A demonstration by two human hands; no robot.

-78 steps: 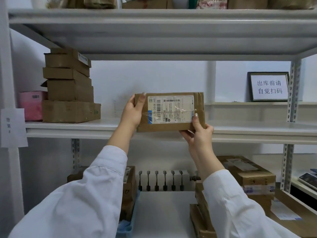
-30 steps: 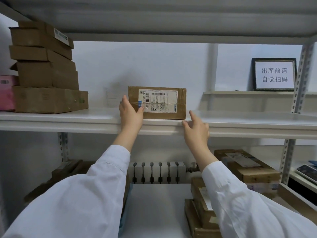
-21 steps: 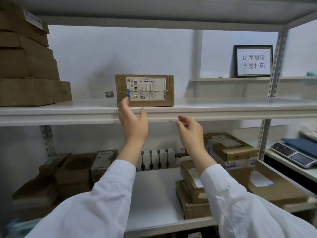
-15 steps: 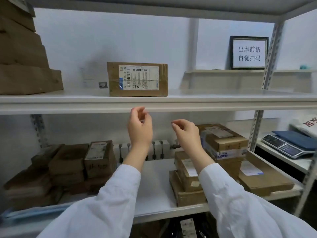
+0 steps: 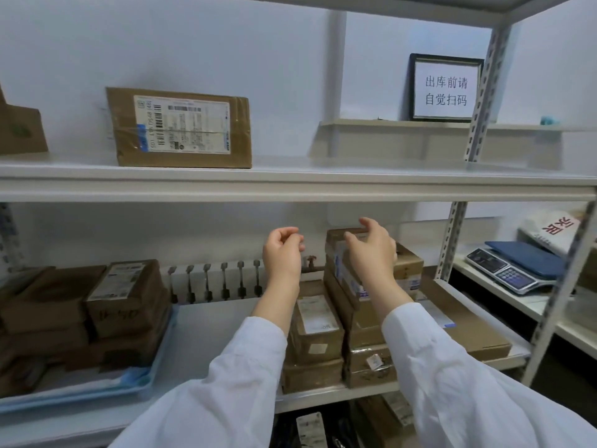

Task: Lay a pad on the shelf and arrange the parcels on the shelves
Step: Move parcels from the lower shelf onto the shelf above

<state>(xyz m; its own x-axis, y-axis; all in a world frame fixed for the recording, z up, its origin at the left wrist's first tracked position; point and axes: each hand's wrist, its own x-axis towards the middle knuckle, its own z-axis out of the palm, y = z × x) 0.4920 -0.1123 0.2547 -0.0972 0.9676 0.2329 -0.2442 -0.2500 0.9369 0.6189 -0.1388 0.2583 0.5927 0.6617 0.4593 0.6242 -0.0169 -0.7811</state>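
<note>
Parcel (image 5: 181, 127): upright on upper shelf (image 5: 355, 184).
Left hand (image 5: 284, 250): fingers loosely curled, empty.
Right hand (image 5: 371, 252): fingers curved, near stacked parcels (image 5: 408, 261).

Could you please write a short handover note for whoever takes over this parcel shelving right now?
Left hand: loosely curled, empty.
Right hand: open, at the top brown cardboard parcel of the right-hand stack on the lower shelf; contact unclear.
Done: a labelled brown cardboard parcel stands on edge on the white middle shelf; a blue pad lies under the left parcels.
Left, probably: arranging the right-hand stack.
</note>
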